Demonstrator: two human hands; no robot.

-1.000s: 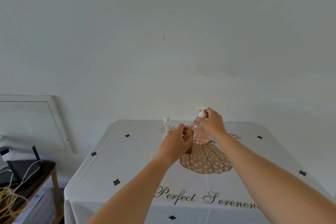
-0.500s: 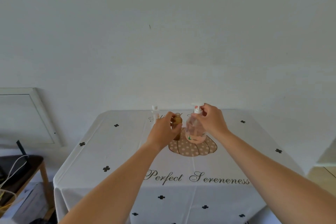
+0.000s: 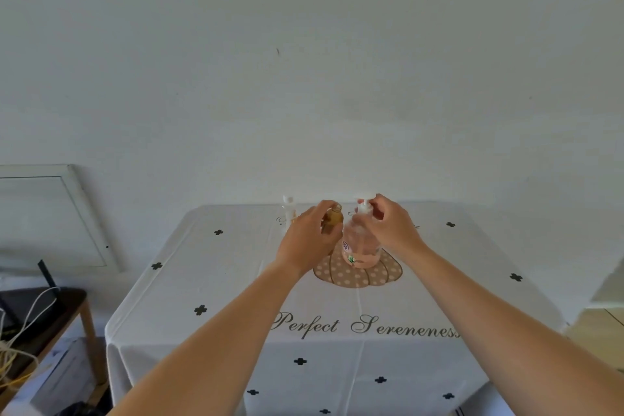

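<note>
A plain white wall (image 3: 304, 78) fills the far side, with a white-framed panel (image 3: 79, 213) at far left, a dark side table (image 3: 67, 300) carrying cables (image 3: 20, 331) near left, and a cloth-covered table (image 3: 209, 280) in the centre.

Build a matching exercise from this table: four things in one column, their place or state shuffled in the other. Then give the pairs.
1. amber bottle
2. pink pump bottle
3. small white bottle
4. pumpkin print

A. stands untouched, far side of the tablecloth
B. gripped by the left hand
C. printed under the pink pump bottle
D. pump head held by the right hand

Pairs: 1-B, 2-D, 3-A, 4-C
</note>
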